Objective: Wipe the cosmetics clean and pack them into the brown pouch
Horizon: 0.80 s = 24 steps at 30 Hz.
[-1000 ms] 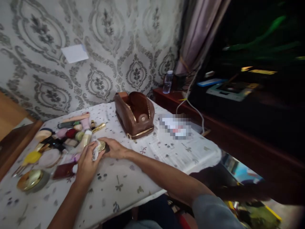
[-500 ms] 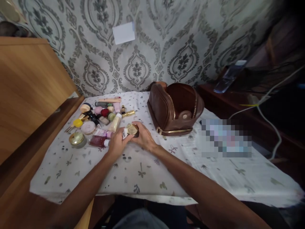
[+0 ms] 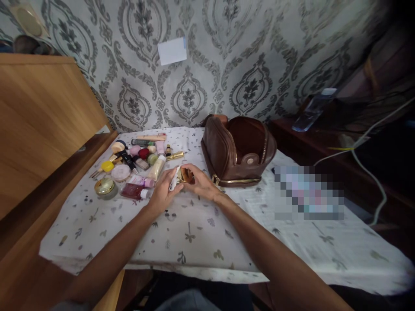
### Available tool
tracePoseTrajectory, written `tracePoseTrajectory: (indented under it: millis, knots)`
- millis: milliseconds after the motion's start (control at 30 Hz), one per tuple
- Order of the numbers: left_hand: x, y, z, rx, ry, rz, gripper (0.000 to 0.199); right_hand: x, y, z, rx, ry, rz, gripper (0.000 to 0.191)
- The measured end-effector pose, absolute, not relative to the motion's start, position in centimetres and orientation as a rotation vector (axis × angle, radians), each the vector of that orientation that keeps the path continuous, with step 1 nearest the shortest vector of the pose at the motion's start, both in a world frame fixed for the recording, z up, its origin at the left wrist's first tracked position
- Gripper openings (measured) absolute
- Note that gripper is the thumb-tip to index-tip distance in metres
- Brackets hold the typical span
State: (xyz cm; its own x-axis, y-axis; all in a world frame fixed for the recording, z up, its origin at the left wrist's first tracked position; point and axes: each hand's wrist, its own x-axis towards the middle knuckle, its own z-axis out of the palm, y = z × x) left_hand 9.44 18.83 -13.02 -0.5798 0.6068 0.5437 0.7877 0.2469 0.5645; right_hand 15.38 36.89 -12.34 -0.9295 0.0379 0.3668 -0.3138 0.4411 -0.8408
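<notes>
My right hand [image 3: 202, 185] grips a small gold cosmetic case [image 3: 187, 175], its shiny brown-gold side turned up. A crumpled white tissue or wipe [image 3: 174, 179] is pinched in my left hand [image 3: 162, 191], pressed against the case's left side. Both hands meet over the table, and the fingers partly cover the case. Just left of them lie a bottle of dark red liquid [image 3: 132, 191] with a white cap and a cream-coloured tube [image 3: 157, 167]. Behind my right hand stands a brown leather cosmetic bag [image 3: 218, 149] with its top unzipped wide.
Several cosmetics crowd the table's left side, including a gold-lidded jar [image 3: 105, 187], a pale pink round compact [image 3: 120, 172] and a gold tube [image 3: 175, 155]. A blurred-out flat item [image 3: 306, 190] lies right. Beyond are a water bottle [image 3: 313, 111] and white cable [image 3: 378, 183].
The gold case has been tilted in my hands, from its embossed lid to its shiny side. More of the white tissue shows. The view has shifted slightly.
</notes>
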Motion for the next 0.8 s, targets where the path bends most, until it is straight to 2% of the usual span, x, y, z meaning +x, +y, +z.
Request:
tracePoseTrajectory:
  millis: [167, 400, 567, 667, 800]
  knots:
    - [9.6, 19.1, -12.6, -1.357, -2.258, -1.343, 0.046, 15.6, 36.6, -12.1, 0.237, -2.262, 1.728, 0.037]
    - [8.6, 18.6, -11.7, -1.176, -2.465, -1.537, 0.05, 15.9, 36.1, -12.1, 0.275, -2.171, 2.116, 0.052]
    - [7.6, 18.1, -12.2, -0.957, -2.621, -1.84, 0.058, 16.0, 35.6, -12.1, 0.2, -2.048, 2.347, 0.055]
    - [7.5, 18.2, -12.5, -0.842, -2.633, -1.933, 0.058, 15.8, 35.5, -12.3, 0.172, -2.039, 2.364, 0.057]
    - [8.1, 18.3, -12.1, -1.003, -2.531, -1.733, 0.051, 15.5, 35.9, -12.6, 0.199, -2.142, 2.163, 0.054]
